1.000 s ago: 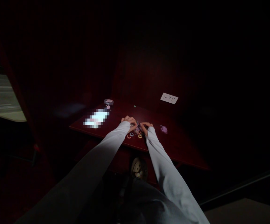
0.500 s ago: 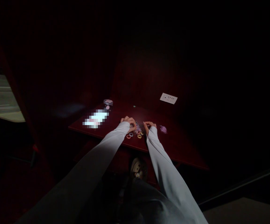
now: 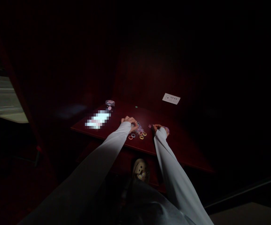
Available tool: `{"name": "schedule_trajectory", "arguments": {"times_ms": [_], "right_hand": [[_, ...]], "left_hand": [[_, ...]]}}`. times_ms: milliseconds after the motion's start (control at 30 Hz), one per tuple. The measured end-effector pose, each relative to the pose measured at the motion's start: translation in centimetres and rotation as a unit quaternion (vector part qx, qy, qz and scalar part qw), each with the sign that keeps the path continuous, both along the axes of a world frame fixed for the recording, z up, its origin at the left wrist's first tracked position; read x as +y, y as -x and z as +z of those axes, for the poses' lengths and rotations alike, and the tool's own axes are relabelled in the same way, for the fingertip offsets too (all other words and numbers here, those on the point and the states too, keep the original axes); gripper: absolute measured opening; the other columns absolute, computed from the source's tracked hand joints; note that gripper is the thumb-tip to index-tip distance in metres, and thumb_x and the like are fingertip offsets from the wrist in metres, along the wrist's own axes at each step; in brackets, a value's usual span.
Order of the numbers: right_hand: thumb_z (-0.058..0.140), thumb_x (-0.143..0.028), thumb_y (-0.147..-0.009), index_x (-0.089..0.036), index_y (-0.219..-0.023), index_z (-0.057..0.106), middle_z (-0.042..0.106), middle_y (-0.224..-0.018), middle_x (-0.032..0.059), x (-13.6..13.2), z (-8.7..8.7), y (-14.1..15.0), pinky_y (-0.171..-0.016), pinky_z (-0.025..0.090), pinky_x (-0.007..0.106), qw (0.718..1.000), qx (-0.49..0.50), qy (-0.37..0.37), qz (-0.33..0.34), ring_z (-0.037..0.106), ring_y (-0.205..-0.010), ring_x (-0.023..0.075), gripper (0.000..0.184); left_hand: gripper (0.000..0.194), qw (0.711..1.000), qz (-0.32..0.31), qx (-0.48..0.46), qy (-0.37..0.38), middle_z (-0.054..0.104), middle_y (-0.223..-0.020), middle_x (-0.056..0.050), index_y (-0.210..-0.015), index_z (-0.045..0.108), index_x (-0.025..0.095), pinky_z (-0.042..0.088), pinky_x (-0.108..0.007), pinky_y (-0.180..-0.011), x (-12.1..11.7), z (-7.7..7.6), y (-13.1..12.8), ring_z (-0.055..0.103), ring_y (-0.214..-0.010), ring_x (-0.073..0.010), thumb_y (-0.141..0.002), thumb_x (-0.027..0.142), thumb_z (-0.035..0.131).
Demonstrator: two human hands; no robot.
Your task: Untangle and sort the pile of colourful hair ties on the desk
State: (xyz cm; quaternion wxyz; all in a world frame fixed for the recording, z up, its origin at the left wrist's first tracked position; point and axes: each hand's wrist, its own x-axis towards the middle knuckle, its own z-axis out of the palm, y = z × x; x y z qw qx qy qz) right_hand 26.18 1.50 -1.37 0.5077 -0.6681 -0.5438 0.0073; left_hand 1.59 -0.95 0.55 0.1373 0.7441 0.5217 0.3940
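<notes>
A mixed pile of small elastic hair bands (image 3: 140, 128), mostly purple and pale, lies on the dark red table (image 3: 116, 132). My left hand (image 3: 129, 121) is at the pile's left edge, fingers curled inward with thumb and finger together; what they hold is too small to see. My right hand (image 3: 158, 127) is to the right of the pile, its fingers bent together beside a purple heap (image 3: 167, 130) that it partly covers. Small pink-purple pieces (image 3: 150, 126) show at its fingertips. Before the pile lie a yellow ring (image 3: 141, 137), a red ring (image 3: 130, 137) and a bluish ring (image 3: 133, 135).
On the left of the table is a bright, blurred-out screen (image 3: 98, 119), with a clear round container (image 3: 110, 102) behind it. A small green ring (image 3: 136, 107) lies farther back. A white socket plate (image 3: 171, 98) is on the dark wall. Below the table edge a beige shoe (image 3: 140, 171) shows.
My right hand has moved right, away from the mixed pile to the purple heap, uncovering small pink-purple pieces. My left hand has stayed at the pile. The view has shifted slightly.
</notes>
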Motion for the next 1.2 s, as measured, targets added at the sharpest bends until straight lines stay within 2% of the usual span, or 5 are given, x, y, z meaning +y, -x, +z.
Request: {"name": "schedule_trajectory", "arguments": {"times_ms": [300,533,700,900,1200], "right_hand": [[0.044,-0.064,-0.097,-0.023,-0.070,0.070,0.072,-0.086,0.0124,-1.1,1.2,1.0,-0.094,0.039,0.047,1.000,0.005,-0.012,-0.019,0.051,-0.095,0.0285,0.056],[0.046,-0.050,-0.104,-0.026,-0.079,0.079,0.073,-0.098,0.0083,-3.6,2.4,5.0,-0.105,0.040,0.048,0.974,-0.092,0.000,0.206,0.052,-0.107,0.0276,0.048],[0.068,-0.048,-0.098,-0.034,-0.093,0.084,0.074,-0.109,0.0048,-5.0,1.9,8.4,-0.106,0.043,0.045,0.933,-0.151,0.001,0.326,0.054,-0.111,0.0269,0.022],[0.086,-0.044,-0.084,-0.034,-0.098,0.083,0.074,-0.115,0.0033,-5.8,1.5,9.3,-0.104,0.041,0.045,0.923,-0.204,0.019,0.327,0.053,-0.112,0.0269,0.017],[0.081,-0.051,-0.086,-0.032,-0.081,0.082,0.075,-0.108,0.0037,-4.2,0.9,8.7,-0.103,0.040,0.045,0.924,-0.191,0.060,0.326,0.053,-0.111,0.0278,0.019]], "left_hand": [[0.027,0.994,0.094,-0.045,0.002,0.076,-0.102,-0.001,-0.075,0.066,0.022,0.034,-0.042,-0.101,-0.2,0.7,0.3,0.058,-0.109,-0.0234,-0.099,0.030,0.058],[0.051,0.984,0.132,-0.117,0.006,0.075,-0.094,-0.005,-0.068,0.062,0.021,0.037,-0.045,-0.102,-0.4,1.4,0.7,0.062,-0.107,-0.0250,-0.109,0.032,0.033],[0.056,0.978,0.139,-0.152,0.012,0.077,-0.096,-0.008,-0.065,0.060,0.022,0.039,-0.047,-0.105,-0.4,1.8,0.7,0.064,-0.108,-0.0274,-0.110,0.033,0.028],[0.057,0.979,0.131,-0.155,0.020,0.077,-0.094,-0.008,-0.064,0.061,0.023,0.040,-0.047,-0.106,-0.2,1.6,0.7,0.064,-0.109,-0.0278,-0.109,0.033,0.027],[0.059,0.985,0.109,-0.129,0.021,0.077,-0.096,-0.010,-0.069,0.069,0.022,0.039,-0.049,-0.108,-0.2,1.7,0.7,0.064,-0.109,-0.0289,-0.108,0.035,0.026]]}}
